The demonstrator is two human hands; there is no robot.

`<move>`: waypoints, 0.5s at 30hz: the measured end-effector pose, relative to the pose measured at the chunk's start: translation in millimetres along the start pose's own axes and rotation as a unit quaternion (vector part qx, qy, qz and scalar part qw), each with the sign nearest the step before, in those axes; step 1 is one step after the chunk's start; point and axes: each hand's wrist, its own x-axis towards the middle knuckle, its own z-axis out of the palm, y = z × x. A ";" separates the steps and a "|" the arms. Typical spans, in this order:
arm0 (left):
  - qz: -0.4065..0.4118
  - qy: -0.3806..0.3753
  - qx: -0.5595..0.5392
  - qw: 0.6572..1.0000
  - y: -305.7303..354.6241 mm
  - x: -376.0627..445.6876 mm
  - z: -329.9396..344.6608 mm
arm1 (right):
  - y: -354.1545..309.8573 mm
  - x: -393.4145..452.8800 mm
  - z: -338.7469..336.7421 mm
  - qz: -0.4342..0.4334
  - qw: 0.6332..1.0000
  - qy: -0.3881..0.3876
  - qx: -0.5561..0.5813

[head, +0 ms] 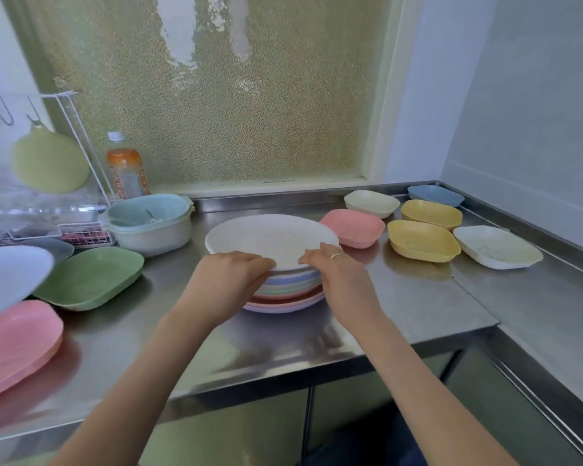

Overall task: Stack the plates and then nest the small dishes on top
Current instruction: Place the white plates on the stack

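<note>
White plate [270,235] rim pinched by both hands, topping stack [285,290].

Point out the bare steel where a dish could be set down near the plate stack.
Bare counter lies right of the plate stack, below the yellow dishes. Another patch lies left, between the stack and the green dish. The front edge under the left hand and right hand is bare. Crowded: the back right corner and far left.

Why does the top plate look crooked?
The white plate sits tilted on the stack of plates, its near edge lifted by the left hand and right hand, so it isn't settled flat yet.
</note>
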 end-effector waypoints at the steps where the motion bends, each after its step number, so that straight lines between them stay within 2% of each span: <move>1: -0.013 -0.007 -0.016 1.000 -1.6 -4.1 2.7 | 0.0 0.2 1.1 0.005 1.000 -0.016 0.001; 8: -0.102 -0.072 -0.114 0.986 -8.2 -10.8 4.9 | 21.3 10.5 -4.8 -0.003 0.991 -0.130 0.044; 11: -0.132 -0.060 -0.164 0.976 -7.5 -16.3 9.2 | 19.4 10.6 -9.3 0.010 0.987 -0.103 0.120; 13: -0.221 -0.015 -0.254 0.942 -9.1 -15.4 10.5 | 16.1 14.1 -11.7 0.069 0.971 -0.061 0.222; 15: -0.332 0.048 -0.301 0.893 -18.4 -8.3 17.1 | 17.0 22.2 -11.2 0.141 0.935 -0.029 0.324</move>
